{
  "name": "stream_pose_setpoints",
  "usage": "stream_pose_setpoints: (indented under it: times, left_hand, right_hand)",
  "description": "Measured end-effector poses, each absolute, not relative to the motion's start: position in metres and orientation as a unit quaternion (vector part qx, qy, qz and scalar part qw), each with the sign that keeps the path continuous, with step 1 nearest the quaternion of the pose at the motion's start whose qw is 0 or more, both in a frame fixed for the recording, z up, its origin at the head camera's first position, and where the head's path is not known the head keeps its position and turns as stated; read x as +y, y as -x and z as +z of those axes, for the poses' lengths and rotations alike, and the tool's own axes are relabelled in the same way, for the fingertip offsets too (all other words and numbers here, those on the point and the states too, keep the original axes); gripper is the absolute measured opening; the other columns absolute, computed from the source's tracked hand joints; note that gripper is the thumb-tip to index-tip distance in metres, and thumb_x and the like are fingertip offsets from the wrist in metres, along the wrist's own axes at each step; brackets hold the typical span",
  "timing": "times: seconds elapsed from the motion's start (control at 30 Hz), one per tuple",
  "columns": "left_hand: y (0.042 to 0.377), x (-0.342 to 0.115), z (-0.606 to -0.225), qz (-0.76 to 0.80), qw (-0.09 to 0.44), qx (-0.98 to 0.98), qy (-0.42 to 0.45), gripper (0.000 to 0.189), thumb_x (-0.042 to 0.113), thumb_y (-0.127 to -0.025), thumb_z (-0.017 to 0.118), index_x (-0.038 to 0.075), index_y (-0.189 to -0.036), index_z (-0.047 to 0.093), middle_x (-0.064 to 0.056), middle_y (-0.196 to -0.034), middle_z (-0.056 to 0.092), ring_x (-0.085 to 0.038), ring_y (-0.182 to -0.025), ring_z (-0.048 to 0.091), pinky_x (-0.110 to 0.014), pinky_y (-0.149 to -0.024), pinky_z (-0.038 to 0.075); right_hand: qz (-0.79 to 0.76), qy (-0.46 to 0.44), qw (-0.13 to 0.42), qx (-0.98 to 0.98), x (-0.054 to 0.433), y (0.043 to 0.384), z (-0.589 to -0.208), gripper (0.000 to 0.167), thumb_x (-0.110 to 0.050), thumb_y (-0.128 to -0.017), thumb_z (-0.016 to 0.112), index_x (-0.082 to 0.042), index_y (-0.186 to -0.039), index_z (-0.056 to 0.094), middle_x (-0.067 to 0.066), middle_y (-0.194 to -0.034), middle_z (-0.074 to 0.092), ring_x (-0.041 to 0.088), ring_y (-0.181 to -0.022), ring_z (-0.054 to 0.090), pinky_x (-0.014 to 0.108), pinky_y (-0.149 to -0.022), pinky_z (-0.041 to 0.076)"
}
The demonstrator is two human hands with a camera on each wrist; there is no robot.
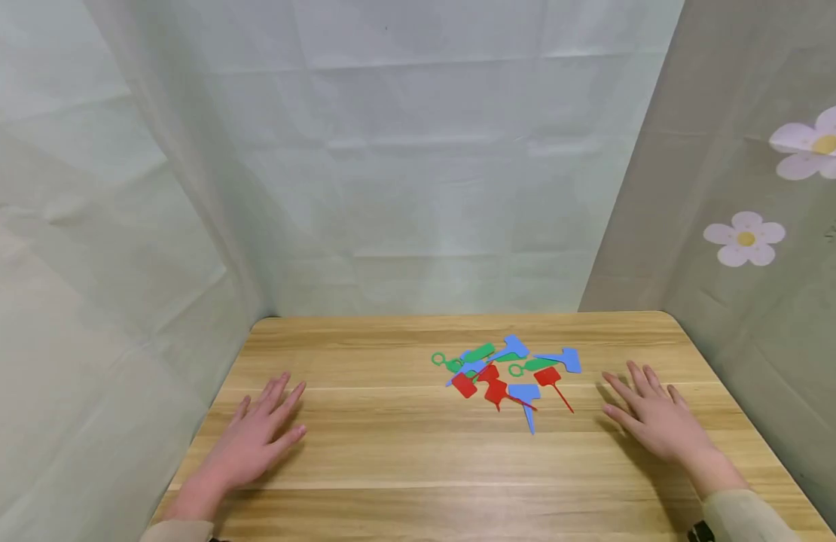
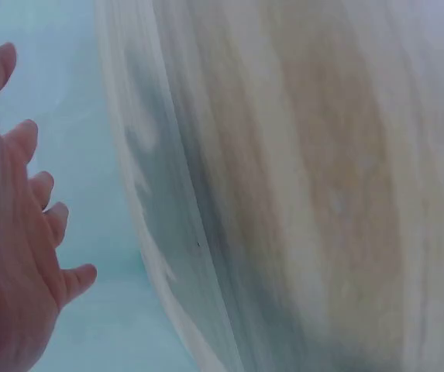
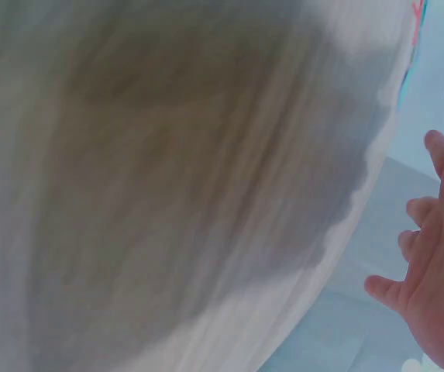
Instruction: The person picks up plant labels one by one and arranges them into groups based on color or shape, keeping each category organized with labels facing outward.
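Observation:
In the head view a loose pile of flat plastic tags lies right of the table's middle. Blue T-shaped tags (image 1: 524,392), red square-headed tags with thin stems (image 1: 547,376) and green tags with ring ends (image 1: 540,364) partly overlap. My left hand (image 1: 253,436) is spread over the table's left side, well apart from the pile. On the right side my right hand (image 1: 658,418) is spread too, nearest to the blue and red tags. Both wrist views show the left hand (image 2: 20,209) and right hand (image 3: 438,240) with fingers extended, holding nothing.
The wooden table (image 1: 364,467) has pale cloth walls around it: one behind (image 1: 425,188), one on the left (image 1: 106,301), and one on the right (image 1: 764,324) printed with flowers. The table's back edge meets the rear cloth.

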State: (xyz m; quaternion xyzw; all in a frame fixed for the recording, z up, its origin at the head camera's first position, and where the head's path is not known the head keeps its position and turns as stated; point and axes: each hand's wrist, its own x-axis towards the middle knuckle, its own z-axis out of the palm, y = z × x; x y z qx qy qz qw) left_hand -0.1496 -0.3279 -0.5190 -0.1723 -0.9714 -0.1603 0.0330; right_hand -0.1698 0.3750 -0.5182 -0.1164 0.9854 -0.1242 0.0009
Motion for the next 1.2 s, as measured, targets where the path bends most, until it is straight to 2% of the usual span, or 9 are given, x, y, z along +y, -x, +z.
stream_pose_setpoints:
  times: [0.13,0.23,0.33,0.6,0.77,1.0,1.2]
  left_hand:
    - [0.149,-0.323,-0.517,-0.155,0.055,-0.97,0.179,0.07,0.047,-0.108,0.061,0.016,-0.167,0.041,-0.018,-0.175,0.025,-0.046,-0.155,0.033,-0.076,-0.119,0.025]
    - [0.148,-0.319,-0.514,-0.155,0.062,-0.968,0.185,0.067,0.046,-0.108,0.062,0.013,-0.164,0.046,-0.02,-0.171,0.034,-0.044,-0.146,0.049,-0.077,-0.112,0.036]
    - [0.148,-0.316,-0.512,-0.16,0.063,-0.966,0.192,0.065,0.043,-0.108,0.062,0.01,-0.162,0.049,-0.02,-0.168,0.039,-0.043,-0.139,0.057,-0.074,-0.109,0.042]
    - [0.147,-0.306,-0.51,-0.168,0.08,-0.96,0.211,0.06,0.037,-0.107,0.066,0.006,-0.157,0.054,-0.022,-0.162,0.048,-0.047,-0.137,0.057,-0.067,-0.107,0.048]
    - [0.147,-0.299,-0.511,-0.168,0.085,-0.958,0.218,0.059,0.036,-0.107,0.066,0.005,-0.157,0.055,-0.022,-0.162,0.047,-0.047,-0.141,0.054,-0.068,-0.109,0.046]
    - [0.143,-0.293,-0.515,-0.165,0.047,-0.963,0.206,0.064,0.044,-0.108,0.063,0.01,-0.161,0.05,-0.021,-0.169,0.037,-0.045,-0.154,0.036,-0.079,-0.115,0.029]
    - [0.143,-0.289,-0.52,-0.175,0.046,-0.961,0.21,0.064,0.047,-0.108,0.061,0.011,-0.161,0.051,-0.019,-0.168,0.038,-0.043,-0.154,0.037,-0.078,-0.116,0.029]
  right_hand:
    - [-0.125,0.119,0.003,0.985,0.365,0.172,-0.512,0.069,-0.056,-0.109,0.054,-0.014,-0.164,0.047,0.034,-0.17,0.023,0.057,-0.156,0.02,0.083,-0.113,0.022]
    - [-0.123,0.126,0.001,0.984,0.355,0.174,-0.507,0.067,-0.055,-0.109,0.055,-0.011,-0.159,0.053,0.035,-0.167,0.03,0.058,-0.153,0.026,0.082,-0.113,0.027]
    - [-0.118,0.141,-0.01,0.983,0.344,0.176,-0.503,0.062,-0.051,-0.109,0.058,-0.009,-0.153,0.06,0.035,-0.162,0.039,0.059,-0.15,0.032,0.079,-0.112,0.033]
    - [-0.127,0.172,-0.035,0.976,0.313,0.184,-0.501,0.047,-0.037,-0.104,0.072,-0.008,-0.141,0.071,0.032,-0.152,0.054,0.058,-0.144,0.044,0.072,-0.111,0.041]
    - [-0.138,0.199,-0.045,0.969,0.288,0.194,-0.502,0.04,-0.033,-0.103,0.074,-0.009,-0.135,0.075,0.03,-0.15,0.057,0.057,-0.143,0.046,0.072,-0.11,0.043]
    - [-0.139,0.239,-0.038,0.96,0.255,0.204,-0.504,0.038,-0.029,-0.101,0.077,-0.009,-0.133,0.076,0.026,-0.148,0.06,0.054,-0.141,0.05,0.069,-0.109,0.046]
    - [-0.118,0.267,-0.032,0.956,0.234,0.214,-0.506,0.034,-0.026,-0.099,0.08,-0.01,-0.128,0.078,0.026,-0.147,0.062,0.053,-0.14,0.052,0.069,-0.108,0.047]
